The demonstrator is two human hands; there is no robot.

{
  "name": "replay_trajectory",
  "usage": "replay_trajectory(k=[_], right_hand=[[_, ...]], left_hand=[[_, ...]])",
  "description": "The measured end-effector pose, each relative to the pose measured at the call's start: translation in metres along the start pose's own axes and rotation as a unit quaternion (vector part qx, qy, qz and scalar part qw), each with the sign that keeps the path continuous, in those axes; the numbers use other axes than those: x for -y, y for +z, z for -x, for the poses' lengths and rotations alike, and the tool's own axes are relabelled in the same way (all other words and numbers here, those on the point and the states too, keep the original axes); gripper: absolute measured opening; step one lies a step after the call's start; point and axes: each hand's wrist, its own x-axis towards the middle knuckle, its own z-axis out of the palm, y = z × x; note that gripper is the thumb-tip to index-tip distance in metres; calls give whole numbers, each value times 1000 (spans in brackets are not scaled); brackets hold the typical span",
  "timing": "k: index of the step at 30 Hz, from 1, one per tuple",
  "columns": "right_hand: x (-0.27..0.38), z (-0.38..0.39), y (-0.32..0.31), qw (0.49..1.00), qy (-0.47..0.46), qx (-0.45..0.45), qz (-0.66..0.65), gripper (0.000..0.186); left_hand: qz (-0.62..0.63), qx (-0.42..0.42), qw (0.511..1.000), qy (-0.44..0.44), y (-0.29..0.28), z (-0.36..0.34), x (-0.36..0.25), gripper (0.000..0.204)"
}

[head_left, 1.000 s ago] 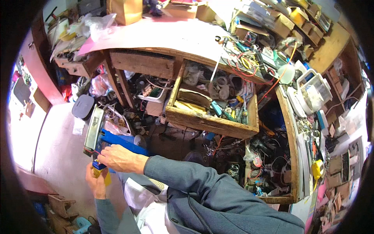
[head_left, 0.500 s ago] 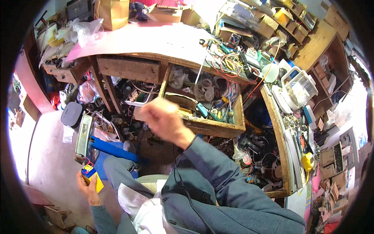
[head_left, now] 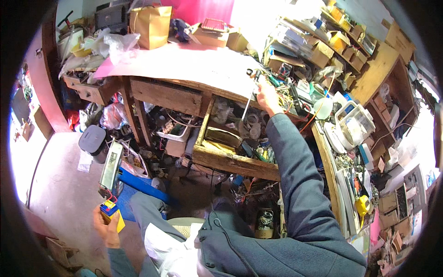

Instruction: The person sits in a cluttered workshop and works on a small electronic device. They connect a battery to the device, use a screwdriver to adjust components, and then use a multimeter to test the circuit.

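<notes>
At the lower left, my left hand (head_left: 107, 228) is closed around a small yellow and blue battery (head_left: 110, 209). Red wires (head_left: 112, 197) run from its top to a grey, flat-sided device (head_left: 110, 167) beside a blue bar (head_left: 143, 184). My right arm is stretched forward over the open drawer (head_left: 235, 164). At the table's front edge, my right hand (head_left: 266, 96) has its fingers bent together by a small dark tool (head_left: 255, 74); what they grip is too small to make out. Close to this hand, a thin pale rod (head_left: 247, 106) slants down over the drawer.
A pink-white sheet (head_left: 175, 62) covers the tabletop, with tangled wires (head_left: 288, 104) at its right. Clear plastic containers (head_left: 355, 120) and a yellow tape measure (head_left: 362, 205) lie on the right-hand bench. A dark lidded bin (head_left: 92, 141) stands on the floor at left.
My right hand has gone from above the drawer forward and right to the table edge by the wires. My left hand still holds the battery. The view has shifted somewhat.
</notes>
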Motion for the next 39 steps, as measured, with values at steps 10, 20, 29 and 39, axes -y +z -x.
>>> replay_trajectory(k=[10,20,29,39], right_hand=[[-20,-24,11,983,71,90,146,22],[-51,-37,3,960,11,219,172,24],[-71,-53,-24,763,454,38,-459,42],[-71,-25,-41,847,405,95,-330,63]], left_hand=[[-1,1,1000,-12,-3,10,1,50],[-4,-2,1000,-29,-5,15,-6,51],[-9,4,999,-34,0,17,3,51],[32,4,999,-27,3,13,15,50]])
